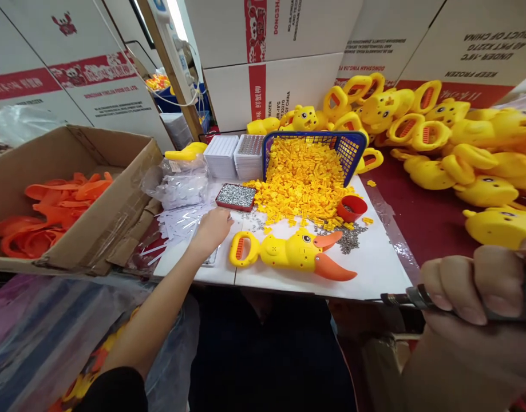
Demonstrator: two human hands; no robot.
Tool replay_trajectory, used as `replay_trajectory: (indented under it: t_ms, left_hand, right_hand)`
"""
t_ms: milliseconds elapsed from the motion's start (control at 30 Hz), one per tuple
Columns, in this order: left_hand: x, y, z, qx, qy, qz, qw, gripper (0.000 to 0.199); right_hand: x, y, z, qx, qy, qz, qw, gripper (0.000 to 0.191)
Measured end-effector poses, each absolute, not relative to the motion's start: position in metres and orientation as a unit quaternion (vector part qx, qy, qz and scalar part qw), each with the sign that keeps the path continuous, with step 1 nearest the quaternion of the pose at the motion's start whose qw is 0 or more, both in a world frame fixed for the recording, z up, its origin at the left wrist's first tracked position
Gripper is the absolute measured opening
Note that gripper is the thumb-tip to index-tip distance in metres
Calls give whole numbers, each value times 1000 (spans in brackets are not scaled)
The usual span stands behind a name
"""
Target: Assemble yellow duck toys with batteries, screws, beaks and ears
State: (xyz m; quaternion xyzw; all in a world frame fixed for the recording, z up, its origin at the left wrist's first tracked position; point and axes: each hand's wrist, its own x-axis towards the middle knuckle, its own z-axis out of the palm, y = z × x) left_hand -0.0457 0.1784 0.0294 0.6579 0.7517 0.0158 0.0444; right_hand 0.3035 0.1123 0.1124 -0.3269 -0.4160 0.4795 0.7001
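My left hand (214,228) is over the white work surface, just below a red tray of small screws (236,197); its fingers point down and what they hold, if anything, is hidden. At the right edge my right hand (477,283) is wrapped round a dark screwdriver-like tool (417,297), its tip pointing left. Between the hands a yellow duck-like toy (288,252) with an orange beak and a ring handle lies on its side near the table's front edge. Beyond it, small yellow parts (303,183) spill from a tipped blue basket (352,150).
A cardboard box (95,206) with orange parts stands at the left. Many yellow toy bodies (443,171) are piled at the right. A red cup (352,208) sits near loose screws (351,237). Stacked white trays (222,157) and clear plastic bags (181,186) are behind my left hand.
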Motion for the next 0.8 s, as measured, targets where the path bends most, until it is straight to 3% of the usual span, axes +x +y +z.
replay_trajectory:
  t_ms: [200,400,500,600,667,800]
  left_hand:
    - [-45,173,26,681,732,11,25,28]
    - [-47,157,28,687,722,78,-12,32]
    - [-29,130,27,672,686,277,0,23]
    - [12,90,20,603,570,548,106,10]
    - [47,65,15,623,475,595,181,7]
    - [104,43,8,637,388,632,209,19]
  right_hand:
    - [284,111,126,-275,-439,465,718,7]
    - [276,113,130,-263,-442,479,711,14]
    - [272,111,132,-281,-432,485,706,13]
    - [268,110,132,-271,-427,482,715,13]
    - [264,108,132,-256,-440,485,711,10]
    - [255,100,135,-265,-480,517,657,15]
